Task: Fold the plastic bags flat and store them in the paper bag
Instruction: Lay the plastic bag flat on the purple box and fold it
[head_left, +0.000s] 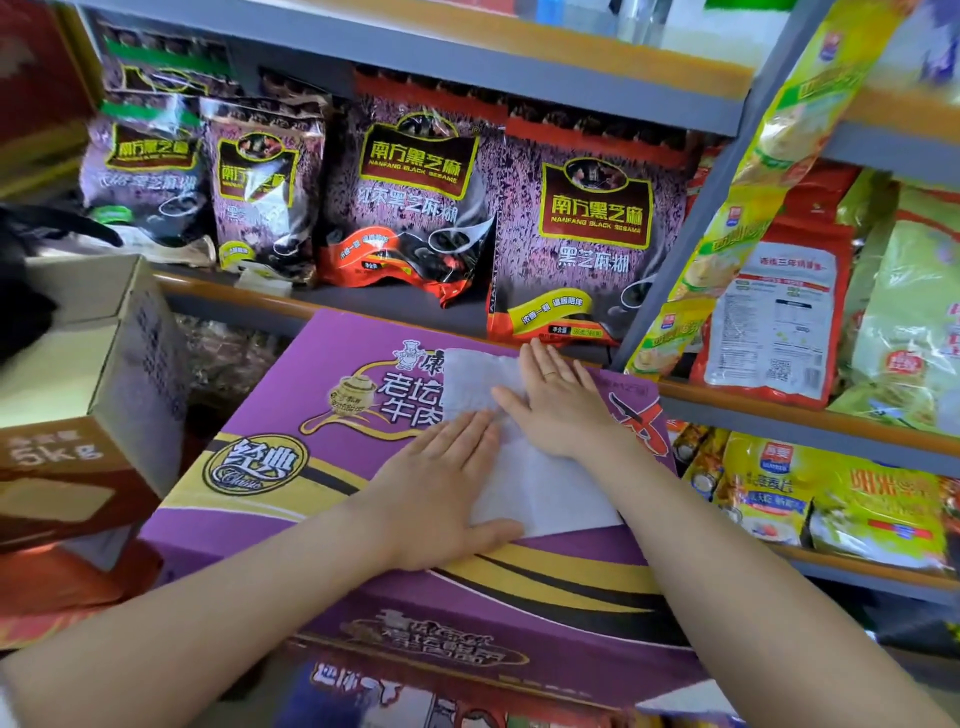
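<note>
A white plastic bag (524, 467) lies flattened on top of a purple instant-noodle carton (291, 467) that stands in front of shop shelving. The left hand (441, 493) rests palm down on the bag's near left part, its fingers (467, 431) straight and close together, the thumb stretched out along the bag's near edge. The right hand (556, 405) lies palm down across the bag's far part, fingers spread and straight, a ring on one of them; its thumb points left toward the left hand's fingertips, nearly touching them. Neither hand grips anything; both press flat. Behind the carton, black sesame paste packets (576, 228) stand on a shelf (363, 301). A brown cardboard box (67, 467) sits to the left.
</note>
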